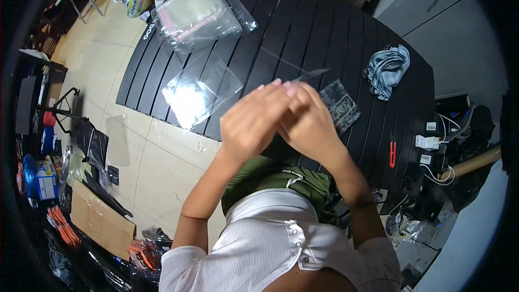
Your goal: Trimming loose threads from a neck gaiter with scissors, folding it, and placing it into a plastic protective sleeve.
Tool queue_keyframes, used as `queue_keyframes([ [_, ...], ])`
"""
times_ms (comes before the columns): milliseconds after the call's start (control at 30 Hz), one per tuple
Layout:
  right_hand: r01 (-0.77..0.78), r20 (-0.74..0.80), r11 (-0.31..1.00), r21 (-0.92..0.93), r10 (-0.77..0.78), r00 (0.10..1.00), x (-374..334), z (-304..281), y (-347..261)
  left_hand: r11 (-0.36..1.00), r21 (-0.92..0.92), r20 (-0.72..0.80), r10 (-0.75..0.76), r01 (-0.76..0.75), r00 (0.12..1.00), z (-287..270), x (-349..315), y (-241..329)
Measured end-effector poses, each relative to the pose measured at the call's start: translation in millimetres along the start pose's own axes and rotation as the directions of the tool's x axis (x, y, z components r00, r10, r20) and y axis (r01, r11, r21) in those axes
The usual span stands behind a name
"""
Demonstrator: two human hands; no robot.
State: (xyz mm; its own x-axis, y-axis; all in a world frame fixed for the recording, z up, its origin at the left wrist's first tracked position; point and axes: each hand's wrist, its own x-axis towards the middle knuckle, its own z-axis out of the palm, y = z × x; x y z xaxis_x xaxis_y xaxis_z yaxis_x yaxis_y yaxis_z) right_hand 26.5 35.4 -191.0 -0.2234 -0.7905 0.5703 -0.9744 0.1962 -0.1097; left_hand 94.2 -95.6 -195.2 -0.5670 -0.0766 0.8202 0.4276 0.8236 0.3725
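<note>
Over the near part of the black slatted table, my left hand (pixel 251 119) and my right hand (pixel 313 121) meet, fingers bent and fingertips together. A clear plastic bag (pixel 305 73) spreads out beyond the fingertips and appears pinched between them; its thin edges catch the light, and most of it is hard to see. What lies under my palms is hidden. Beside my right hand rests a dark, patterned flat packet (pixel 341 107). Left of my left hand, a shiny clear bag (pixel 197 97) lies flat on the table.
A stack of clear plastic bags (pixel 200 13) sits at the far left of the table (pixel 303 21). To the right are a crumpled blue-grey cloth (pixel 388 70) and red-handled snips (pixel 392 153). Power plugs and cables (pixel 432 141) crowd the right side; cardboard (pixel 100 216) lies on the floor at left.
</note>
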Motion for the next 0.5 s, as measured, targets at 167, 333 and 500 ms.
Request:
queue_keyframes([
  [167, -0.072, 0.098, 0.987, 0.141, 0.058, 0.994, -19.6, 15.1, 6.6, 0.967, 0.057, 0.058, 0.247, -0.250, 0.967, 16.4, -15.1, 1.9],
  [333, -0.253, 0.150, 0.923, 0.290, 0.217, 0.965, -30.7, 28.8, 2.6, 0.929, 0.039, 0.123, 0.360, -0.367, 0.925, 20.8, -32.4, -1.6],
  [500, -0.149, 0.176, 0.978, 0.149, 0.123, 0.977, -40.3, 39.0, 8.6, 0.936, -0.008, 0.117, 0.351, -0.352, 0.929, 21.4, -52.6, -9.6],
])
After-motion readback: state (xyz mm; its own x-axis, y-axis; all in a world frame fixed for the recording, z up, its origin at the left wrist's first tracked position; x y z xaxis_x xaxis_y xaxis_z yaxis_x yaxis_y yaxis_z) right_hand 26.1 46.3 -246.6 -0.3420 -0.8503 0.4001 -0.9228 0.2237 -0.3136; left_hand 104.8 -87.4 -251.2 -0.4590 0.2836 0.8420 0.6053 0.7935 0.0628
